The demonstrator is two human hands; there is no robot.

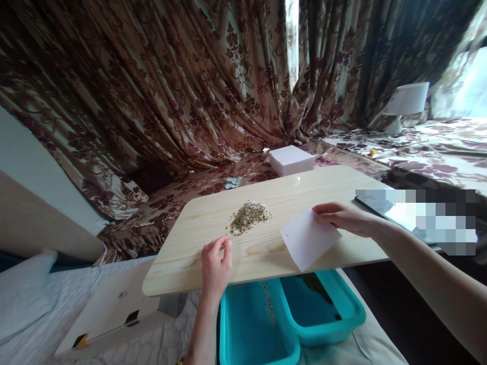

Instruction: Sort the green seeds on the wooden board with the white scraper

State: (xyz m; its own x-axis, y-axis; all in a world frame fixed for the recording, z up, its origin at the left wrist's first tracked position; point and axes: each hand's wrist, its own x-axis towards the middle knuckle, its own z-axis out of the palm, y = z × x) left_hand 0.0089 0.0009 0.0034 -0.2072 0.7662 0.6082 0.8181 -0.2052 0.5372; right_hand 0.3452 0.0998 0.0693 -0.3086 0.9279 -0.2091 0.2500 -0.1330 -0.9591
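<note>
A loose pile of small green and pale beans or seeds [249,217] lies on a light wooden tabletop [182,248]. My left hand [217,261] rests at the near left of the pile, its fingers curled in and the thumb close to the index finger. Whether something tiny sits between those fingertips is hidden. To the right of the pile, my right hand [335,215] pinches a white sheet of card [310,241] by its upper edge. The card tilts over the tabletop, with a small hole near its left corner.
Two turquoise plastic tubs [258,324] stand below the table's near edge; the right one has something dark inside. A white box [292,158] sits behind the table. A tablet-like flat device [395,208] lies at the right, and a lamp [409,99] stands farther back.
</note>
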